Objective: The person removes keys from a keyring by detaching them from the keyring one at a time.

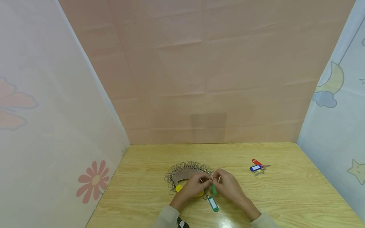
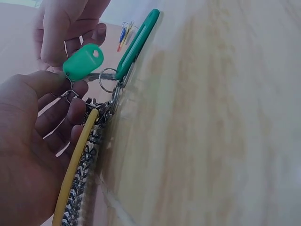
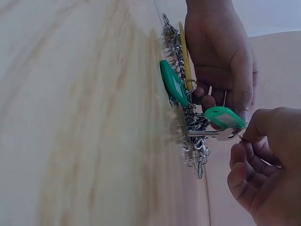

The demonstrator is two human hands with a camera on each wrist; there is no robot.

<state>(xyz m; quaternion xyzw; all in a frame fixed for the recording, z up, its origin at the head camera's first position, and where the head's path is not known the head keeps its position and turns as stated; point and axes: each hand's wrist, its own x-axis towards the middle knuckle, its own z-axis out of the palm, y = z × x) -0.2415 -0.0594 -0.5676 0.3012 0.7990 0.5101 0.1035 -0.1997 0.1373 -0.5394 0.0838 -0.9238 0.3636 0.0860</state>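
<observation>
A curved metal key holder (image 1: pixel 179 174), fringed with small rings and clips, lies on the table under my left hand (image 1: pixel 192 186). A flat yellow piece (image 1: pixel 178 188) shows at its inner side. My left thumb and fingers pinch a small wire ring (image 2: pixel 70 94) at the holder's edge. My right hand (image 1: pixel 230 187) meets it there, pinching the ring of a green key tag (image 3: pixel 225 117). A silver key (image 3: pixel 211 134) hangs with that tag. Another green tag (image 1: pixel 213 204), with a white label, lies at the holder's near right end. Fingertips partly hide the rings.
Farther right on the wooden table (image 1: pixel 285 196) lie a red tag (image 1: pixel 256 162), a blue tag (image 1: pixel 255 168) and some keys (image 1: pixel 266 166). A pinkish cloth wall (image 1: pixel 171 79) stands behind, with pale patterned sheets (image 1: pixel 57 95) at both sides.
</observation>
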